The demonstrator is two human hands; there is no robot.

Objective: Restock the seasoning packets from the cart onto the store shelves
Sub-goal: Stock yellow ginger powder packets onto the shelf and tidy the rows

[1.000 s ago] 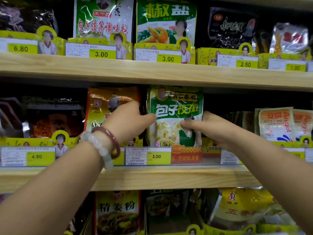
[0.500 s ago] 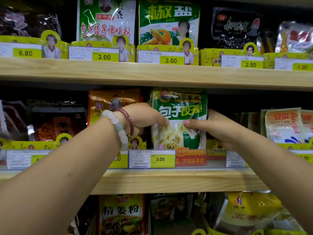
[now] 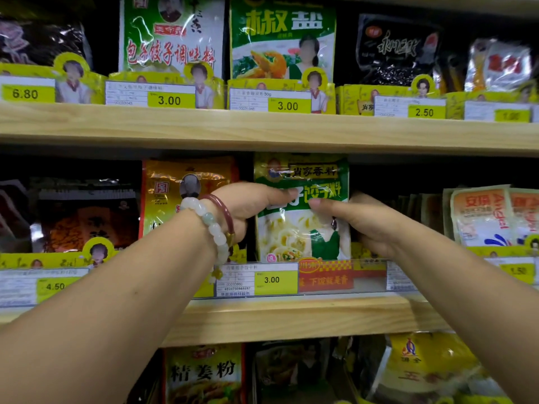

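Thumbs of the left hand (image 3: 248, 205) and right hand (image 3: 370, 223) pinch the glossy green-and-white seasoning packet (image 3: 303, 211), squaring it upright above the yellow price tag (image 3: 275, 279).

Lighting is even, frontal and fairly bright on the fronts. Wooden shelf (image 3: 262, 129) edges are well lit, while the recesses under each board drop to near black. Specular glare streaks show on the plastic film of the green packet (image 3: 302, 225) and on the dark bags at the upper shelf's left end. Wide-angle distortion: shelf boards bow and tilt toward the frame edges. Centre is reasonably sharp and the 3.00 price tag (image 3: 271, 279) is readable. Right-edge tags are smeared, the bottom row is soft, and both forearms are blurred in the near field.
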